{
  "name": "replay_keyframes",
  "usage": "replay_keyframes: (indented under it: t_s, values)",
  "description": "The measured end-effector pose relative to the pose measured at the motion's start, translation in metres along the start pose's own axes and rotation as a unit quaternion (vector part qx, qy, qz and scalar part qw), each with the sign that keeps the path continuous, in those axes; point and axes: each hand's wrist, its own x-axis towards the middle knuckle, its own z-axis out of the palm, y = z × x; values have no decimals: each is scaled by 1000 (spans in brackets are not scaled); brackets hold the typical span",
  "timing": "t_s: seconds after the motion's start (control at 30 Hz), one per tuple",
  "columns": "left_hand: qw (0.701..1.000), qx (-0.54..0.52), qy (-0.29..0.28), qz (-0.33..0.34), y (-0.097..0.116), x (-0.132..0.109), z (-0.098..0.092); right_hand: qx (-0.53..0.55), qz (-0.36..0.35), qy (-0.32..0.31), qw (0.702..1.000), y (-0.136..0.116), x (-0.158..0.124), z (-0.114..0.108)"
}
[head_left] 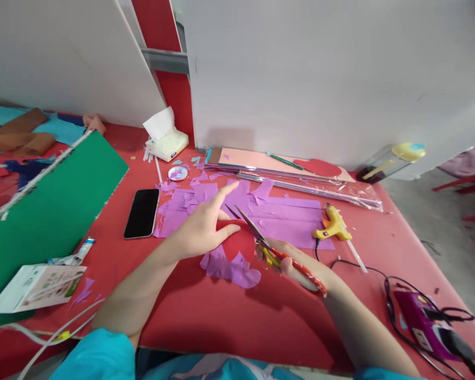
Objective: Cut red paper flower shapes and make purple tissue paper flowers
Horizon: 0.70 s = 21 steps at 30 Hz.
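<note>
My left hand (203,227) grips a rounded red piece (240,244) by its upper left edge, thumb on top and index finger stretched away. Frilled purple strips (231,270) hang along the lower edge of that red piece. In my right hand (279,256) is a pair of scissors (253,224) with red and yellow handles. Their blades are slightly parted and point up and left, just over the red piece's upper edge. Beneath both hands lie flat purple sheets (288,211) with loose scraps around them.
A black phone (141,214) lies to the left, near a green board (63,211). A tissue pack (168,145) and a small round lid (178,173) sit behind. To the right are a yellow glue gun (333,224), its cable, and a purple power box (425,324). Wrapped sheets (309,187) line the back.
</note>
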Motion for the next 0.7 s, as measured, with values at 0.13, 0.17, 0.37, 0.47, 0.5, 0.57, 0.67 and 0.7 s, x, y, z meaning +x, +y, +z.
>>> replay_keyframes:
  t_s: [0.13,0.17,0.37,0.47,0.5,0.57,0.67,0.7]
  values:
    - [1000,-3,6,-5,1,0,1,14,10,-11,1000,-3,1,0]
    - [1000,-4,7,-5,1,0,1,20,11,-9,1000,-3,1,1]
    - [1000,-1,9,-8,1,0,1,58,5,-2,998,-7,0,0]
    - [1000,3,12,-8,1,0,1,60,7,-3,998,-11,0,-1]
    - [1000,5,14,-7,1,0,1,59,8,-4,998,-11,1,-1]
    - [1000,8,18,-3,1,0,1,61,9,-8,998,-10,1,0]
    - [1000,3,17,-3,0,0,1,68,8,-13,998,-4,2,3]
    - [1000,2,17,-2,0,0,1,71,8,-13,997,-2,2,4]
